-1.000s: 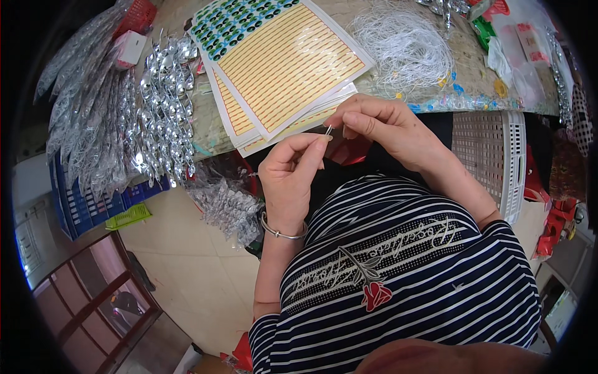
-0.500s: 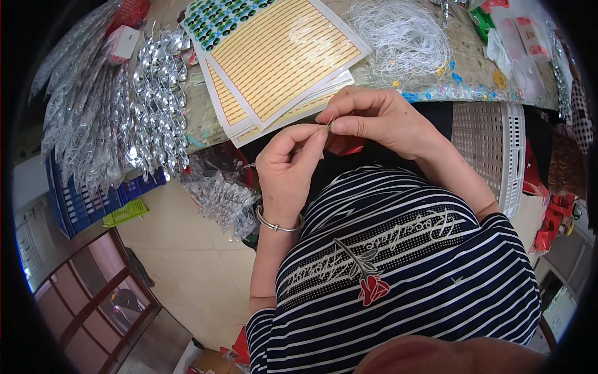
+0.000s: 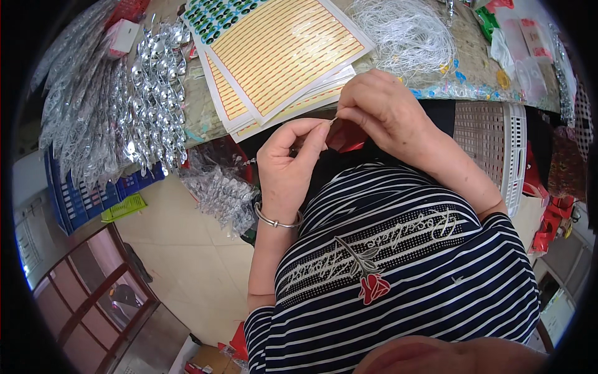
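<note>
My left hand [image 3: 291, 149] pinches a tiny, thin piece [image 3: 333, 121] between thumb and forefinger, just off the table's near edge. My right hand [image 3: 383, 112] is closed at the other end of that piece, its fingertips bent down toward it. The piece is too small for me to name. Beyond my hands lies a stack of yellow sheets [image 3: 286, 56] with rows of red strips. A sheet of green and black oval stickers [image 3: 218, 19] lies under its far left part. To the right of the sheets sits a tangled heap of white string [image 3: 405, 37].
Silver twisted ornaments [image 3: 156, 93] and clear-wrapped ones [image 3: 81, 118] hang over the table's left edge, by a small white box [image 3: 123, 38]. Below are a blue crate [image 3: 81, 199] and bagged silver pieces [image 3: 221, 193]. A white plastic basket [image 3: 514, 156] stands at the right.
My right hand has lifted slightly and turned, its fingers now pointing down at the tiny piece. My left hand keeps nearly the same place and pinch.
</note>
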`<state>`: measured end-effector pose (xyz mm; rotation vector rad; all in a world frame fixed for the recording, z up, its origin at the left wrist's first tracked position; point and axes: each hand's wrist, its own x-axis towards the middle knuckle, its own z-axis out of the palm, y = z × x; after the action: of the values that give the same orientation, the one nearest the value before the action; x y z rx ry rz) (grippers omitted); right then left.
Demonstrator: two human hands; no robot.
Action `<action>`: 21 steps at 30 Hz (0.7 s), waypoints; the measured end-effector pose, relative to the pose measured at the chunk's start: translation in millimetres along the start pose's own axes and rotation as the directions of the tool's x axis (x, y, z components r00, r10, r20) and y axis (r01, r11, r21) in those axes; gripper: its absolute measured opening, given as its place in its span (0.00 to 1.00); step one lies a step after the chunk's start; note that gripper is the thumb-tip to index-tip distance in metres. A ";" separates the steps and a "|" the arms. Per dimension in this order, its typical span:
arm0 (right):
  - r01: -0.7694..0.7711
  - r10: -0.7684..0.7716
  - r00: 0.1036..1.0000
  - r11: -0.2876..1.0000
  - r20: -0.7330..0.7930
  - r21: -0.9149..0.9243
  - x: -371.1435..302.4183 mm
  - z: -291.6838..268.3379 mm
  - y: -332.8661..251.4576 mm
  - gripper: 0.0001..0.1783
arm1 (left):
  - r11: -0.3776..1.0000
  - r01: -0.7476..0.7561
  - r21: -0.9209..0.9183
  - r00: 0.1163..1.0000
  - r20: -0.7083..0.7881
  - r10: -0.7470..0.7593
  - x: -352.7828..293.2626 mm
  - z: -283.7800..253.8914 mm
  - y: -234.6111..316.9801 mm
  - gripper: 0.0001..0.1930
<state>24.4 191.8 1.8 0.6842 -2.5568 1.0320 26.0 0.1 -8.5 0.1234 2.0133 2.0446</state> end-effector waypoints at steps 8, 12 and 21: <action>-0.518 0.477 0.806 0.283 0.350 0.807 -10.4 -8.1 3.5 0.11 | 0.998 -0.070 -0.001 0.997 -0.028 0.070 2.7 -4.1 -7.8 0.05; -0.493 0.486 0.799 0.194 0.354 0.848 -7.9 -9.7 -0.9 0.10 | 0.993 0.028 -0.113 0.999 -0.030 -0.031 2.9 -2.3 -9.4 0.05; -0.062 0.044 0.996 0.964 0.074 0.259 -2.9 1.2 -9.2 0.04 | 0.993 0.049 -0.110 0.998 0.035 -0.045 2.6 1.3 -7.0 0.06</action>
<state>31.7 186.1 4.9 0.7305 -2.5330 1.4039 24.7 2.0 -15.7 0.0862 1.8613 2.1057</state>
